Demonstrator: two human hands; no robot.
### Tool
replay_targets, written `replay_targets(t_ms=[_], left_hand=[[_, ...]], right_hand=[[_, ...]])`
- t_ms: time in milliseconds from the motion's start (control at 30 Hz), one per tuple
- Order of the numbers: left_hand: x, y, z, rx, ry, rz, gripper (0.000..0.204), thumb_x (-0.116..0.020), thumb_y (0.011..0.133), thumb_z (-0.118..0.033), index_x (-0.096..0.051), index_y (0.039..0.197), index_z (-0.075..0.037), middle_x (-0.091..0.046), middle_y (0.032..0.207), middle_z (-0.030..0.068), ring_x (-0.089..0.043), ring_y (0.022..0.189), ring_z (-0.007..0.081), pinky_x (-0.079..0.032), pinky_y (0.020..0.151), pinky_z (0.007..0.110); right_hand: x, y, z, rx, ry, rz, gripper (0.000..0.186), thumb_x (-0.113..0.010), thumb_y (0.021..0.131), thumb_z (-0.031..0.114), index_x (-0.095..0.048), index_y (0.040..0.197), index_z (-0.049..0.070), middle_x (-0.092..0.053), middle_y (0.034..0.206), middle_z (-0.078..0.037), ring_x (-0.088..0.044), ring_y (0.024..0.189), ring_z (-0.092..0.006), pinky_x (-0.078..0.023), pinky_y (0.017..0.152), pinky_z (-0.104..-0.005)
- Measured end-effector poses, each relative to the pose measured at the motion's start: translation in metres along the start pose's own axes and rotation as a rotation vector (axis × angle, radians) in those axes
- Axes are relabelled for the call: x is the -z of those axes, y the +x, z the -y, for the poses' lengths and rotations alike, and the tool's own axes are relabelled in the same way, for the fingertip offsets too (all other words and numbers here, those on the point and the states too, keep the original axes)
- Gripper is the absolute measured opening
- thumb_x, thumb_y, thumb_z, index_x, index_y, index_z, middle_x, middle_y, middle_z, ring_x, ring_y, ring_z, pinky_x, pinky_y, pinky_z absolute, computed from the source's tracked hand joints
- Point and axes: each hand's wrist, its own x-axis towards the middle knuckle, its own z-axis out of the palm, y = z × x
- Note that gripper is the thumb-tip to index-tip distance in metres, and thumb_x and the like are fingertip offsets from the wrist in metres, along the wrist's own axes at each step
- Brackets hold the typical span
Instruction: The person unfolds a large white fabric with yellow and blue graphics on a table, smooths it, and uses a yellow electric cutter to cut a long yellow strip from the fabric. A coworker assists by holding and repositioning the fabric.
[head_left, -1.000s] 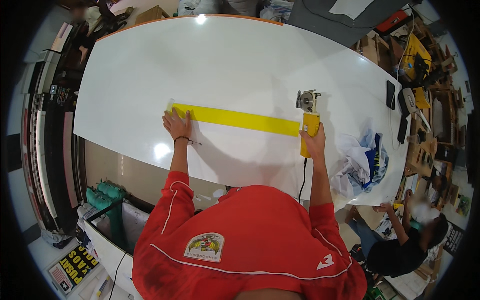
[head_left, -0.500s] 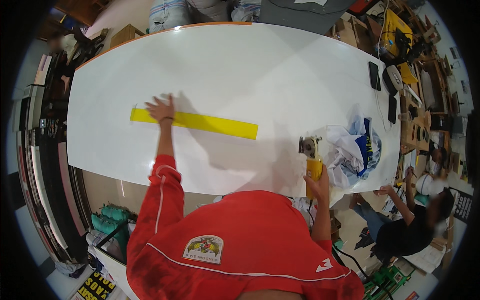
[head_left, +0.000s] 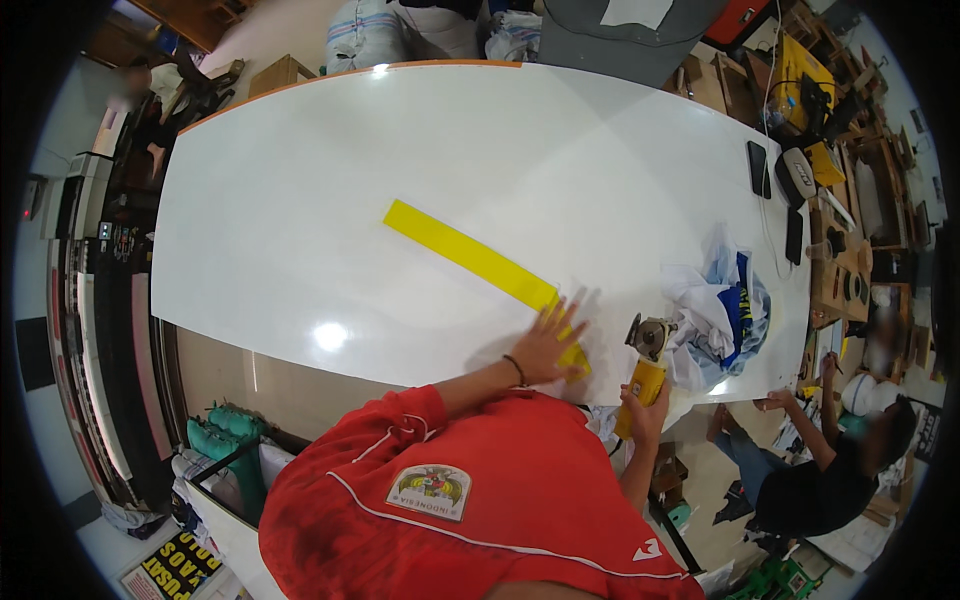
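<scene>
A long flat yellow strip (head_left: 470, 257) lies slantwise on the white table (head_left: 300, 200). Its near right end turns sharply toward me. My left hand (head_left: 543, 345) is over that bend, fingers spread and palm down, covering part of the strip. In my right hand (head_left: 648, 402) is a yellow electric rotary cutter (head_left: 645, 378), held by its body at the table's near edge. The cutter's round metal blade head points away from me, a little right of my left hand.
A crumpled heap of white and blue cloth (head_left: 715, 310) lies right of the cutter. Two dark phones, one here (head_left: 758, 170), and a cable are by the right edge. Another person (head_left: 810, 470) is beyond the table at right; stuffed sacks (head_left: 365, 40) stand behind it.
My left hand has moved right and nearer, from the strip's left part to its right end. The strip has shifted right, slants more and is now bent. The cutter remains in my right hand.
</scene>
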Motion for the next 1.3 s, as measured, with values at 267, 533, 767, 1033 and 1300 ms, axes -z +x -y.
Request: replay_targets(t_ms=[267, 533, 767, 1033, 1300], left_hand=[[0.102, 0.018, 0.222, 1.068, 0.225, -0.452, 0.102, -0.043, 0.099, -0.074, -0.018, 0.166, -0.001, -0.01, 0.168, 0.0387, -0.005, 0.157, 0.0566, -0.008, 0.125, 0.067], [0.181, 0.165, 0.297, 0.757, 0.26, -0.156, 0.101, -0.044, 0.097, -0.076, -0.015, 0.169, -0.011, 0.0, 0.172, 0.0327, 0.003, 0.16, 0.0507, -0.004, 0.127, 0.064], [0.222, 0.235, 0.297, 0.511, 0.151, -0.485, 0.081, -0.061, 0.097, -0.06, -0.045, 0.156, -0.007, -0.03, 0.164, 0.0303, -0.026, 0.153, 0.0484, -0.024, 0.126, 0.056], [0.041, -0.011, 0.095, 0.091, -0.004, -0.324, 0.064, -0.073, 0.094, -0.033, -0.053, 0.15, -0.009, -0.043, 0.156, 0.0246, -0.039, 0.146, 0.0442, -0.032, 0.122, 0.055], [-0.021, -0.092, 0.017, 0.018, 0.141, -0.093, 0.065, -0.065, 0.097, -0.046, -0.051, 0.151, -0.012, -0.039, 0.16, 0.0196, -0.032, 0.151, 0.039, -0.025, 0.125, 0.058]], right_hand=[[0.011, 0.022, -0.018, 0.102, -0.1, 0.009, 0.066, -0.085, 0.077, 0.006, -0.052, 0.134, 0.0, -0.07, 0.106, -0.01, -0.071, 0.091, -0.0243, -0.057, 0.081, -0.0387], [-0.011, 0.02, -0.015, 0.031, -0.174, 0.005, 0.064, -0.087, 0.073, 0.011, -0.058, 0.129, 0.0, -0.07, 0.104, -0.011, -0.069, 0.091, -0.022, -0.057, 0.082, -0.0388], [-0.03, 0.01, -0.006, -0.036, -0.109, 0.063, 0.061, -0.086, 0.074, 0.011, -0.058, 0.128, 0.001, -0.07, 0.104, -0.012, -0.069, 0.093, -0.0226, -0.056, 0.085, -0.0382], [-0.026, 0.01, 0.014, 0.078, -0.366, 0.218, 0.069, -0.085, 0.073, 0.015, -0.057, 0.133, -0.001, -0.072, 0.111, -0.021, -0.072, 0.102, -0.0333, -0.056, 0.09, -0.0433], [-0.016, 0.006, 0.018, 0.151, -0.448, 0.341, 0.072, -0.084, 0.072, 0.02, -0.057, 0.134, -0.002, -0.073, 0.113, -0.023, -0.072, 0.103, -0.0368, -0.056, 0.09, -0.0441]])
